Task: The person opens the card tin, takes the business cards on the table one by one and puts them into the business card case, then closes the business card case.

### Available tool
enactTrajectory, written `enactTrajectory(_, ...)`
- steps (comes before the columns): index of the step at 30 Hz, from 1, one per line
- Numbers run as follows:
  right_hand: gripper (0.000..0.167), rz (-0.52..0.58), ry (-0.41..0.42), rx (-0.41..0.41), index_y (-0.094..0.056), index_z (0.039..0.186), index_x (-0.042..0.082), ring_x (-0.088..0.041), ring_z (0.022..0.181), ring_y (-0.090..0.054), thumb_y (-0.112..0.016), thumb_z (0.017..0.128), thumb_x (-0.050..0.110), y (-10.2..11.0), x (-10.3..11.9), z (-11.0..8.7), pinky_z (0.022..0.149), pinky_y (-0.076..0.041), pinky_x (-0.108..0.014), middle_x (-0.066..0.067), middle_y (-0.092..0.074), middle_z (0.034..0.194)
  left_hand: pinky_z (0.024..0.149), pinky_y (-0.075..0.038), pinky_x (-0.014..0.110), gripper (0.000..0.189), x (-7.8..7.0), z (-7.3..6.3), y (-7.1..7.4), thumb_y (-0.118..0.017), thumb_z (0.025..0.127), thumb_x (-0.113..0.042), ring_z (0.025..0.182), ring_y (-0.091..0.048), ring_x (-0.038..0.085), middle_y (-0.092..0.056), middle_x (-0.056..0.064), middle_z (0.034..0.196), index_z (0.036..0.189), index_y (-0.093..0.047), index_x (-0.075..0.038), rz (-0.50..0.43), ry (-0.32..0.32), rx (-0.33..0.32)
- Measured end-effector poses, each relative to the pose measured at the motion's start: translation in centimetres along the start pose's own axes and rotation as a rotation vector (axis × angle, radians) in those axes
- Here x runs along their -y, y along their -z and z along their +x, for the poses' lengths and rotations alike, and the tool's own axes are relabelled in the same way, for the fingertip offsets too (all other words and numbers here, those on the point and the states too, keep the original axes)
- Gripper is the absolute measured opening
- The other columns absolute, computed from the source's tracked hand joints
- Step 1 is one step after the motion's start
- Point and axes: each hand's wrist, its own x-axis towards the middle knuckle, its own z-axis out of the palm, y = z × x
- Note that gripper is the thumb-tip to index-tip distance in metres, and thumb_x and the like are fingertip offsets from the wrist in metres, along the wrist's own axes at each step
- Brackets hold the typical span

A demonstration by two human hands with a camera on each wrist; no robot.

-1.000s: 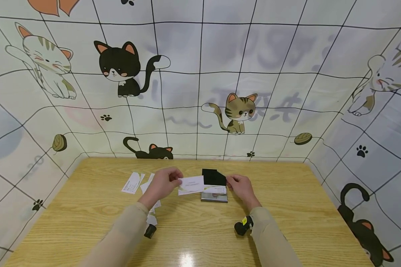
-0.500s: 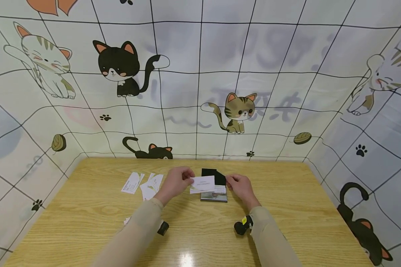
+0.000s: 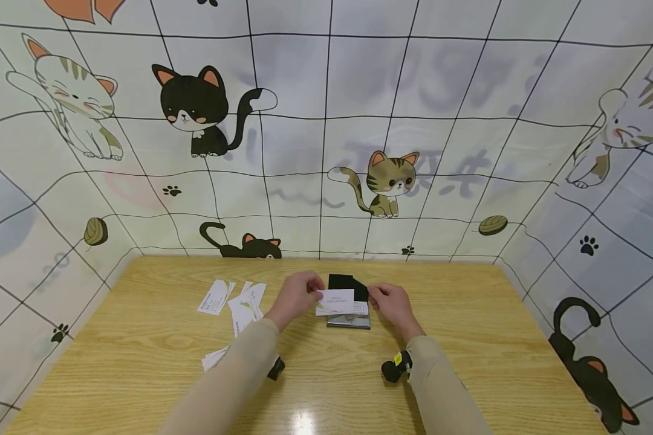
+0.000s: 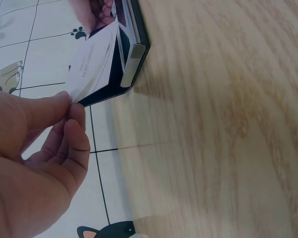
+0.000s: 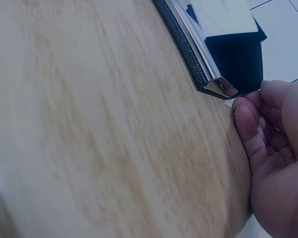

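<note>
My left hand (image 3: 298, 297) pinches the corner of a white business card (image 3: 334, 301) between thumb and forefinger. That card overlaps an opened card case (image 3: 348, 323) with a silver metal frame and a black flap (image 3: 340, 281). Another white card lies in the case, partly covered by the held one. At the case's right side, my right hand (image 3: 393, 305) pinches the edge of the black flap. In the left wrist view the held card (image 4: 92, 64) slants over the dark inside of the case. The right wrist view shows the metal frame (image 5: 203, 47) beside my curled fingers (image 5: 246, 121).
Loose white business cards lie to the left on the wooden table (image 3: 468, 338): one card (image 3: 216, 297) at the back, several overlapping cards (image 3: 245, 308) beside it, and more cards (image 3: 213, 359) partly under my left sleeve. A cat-print cloth (image 3: 305, 151) hangs behind the table.
My left hand has moved right with the card, from beside the case to over it. More of the loose cards now show on the left. The right hand has stayed at the flap.
</note>
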Motion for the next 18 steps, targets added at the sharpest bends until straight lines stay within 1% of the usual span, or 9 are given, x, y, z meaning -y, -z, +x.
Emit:
enactTrajectory(3,0.027,-0.003,-0.003,-0.001,-0.075,0.094,0.003,-0.016,0.076,-0.061,-0.061,0.105,0.024,0.0,-0.1,0.1,0.073,-0.050,-0.028,-0.005,-0.067,0.082,0.078,-0.052,0.035,0.006,0.1,0.2,-0.4,-0.073,0.091,0.004,0.081,-0.058,0.017,-0.069,0.004,0.087,0.095,-0.072,-0.001,0.001,-0.009,0.000)
enactTrajectory(10,0.026,0.007,-0.009,0.002,-0.076,0.098,0.002,-0.016,0.077,-0.063,-0.061,0.105,0.022,0.0,-0.2,0.1,0.073,-0.053,-0.028,-0.006,-0.069,0.084,0.076,-0.052,0.034,0.008,0.0,0.6,-1.4,-0.073,0.090,0.006,0.080,-0.058,0.017,-0.070,0.005,0.086,0.091,-0.071,-0.002,0.026,-0.077,-0.026)
enactTrajectory(14,0.026,0.019,-0.003,0.007,-0.076,0.100,0.000,-0.015,0.076,-0.063,-0.061,0.105,0.021,0.0,-0.2,0.1,0.072,-0.053,-0.028,-0.007,-0.069,0.085,0.077,-0.053,0.036,0.008,-0.1,0.8,-2.0,-0.073,0.091,0.004,0.081,-0.059,0.018,-0.070,0.006,0.087,0.093,-0.071,-0.003,0.037,-0.086,-0.029)
enactTrajectory(18,0.027,0.020,0.006,0.014,-0.075,0.095,0.000,-0.016,0.073,-0.061,-0.062,0.105,0.022,0.0,-0.2,0.1,0.071,-0.050,-0.029,-0.007,-0.068,0.082,0.078,-0.053,0.038,0.009,-0.3,0.9,-2.5,-0.072,0.091,0.005,0.083,-0.061,0.020,-0.071,0.009,0.090,0.094,-0.072,-0.003,0.023,-0.079,-0.028)
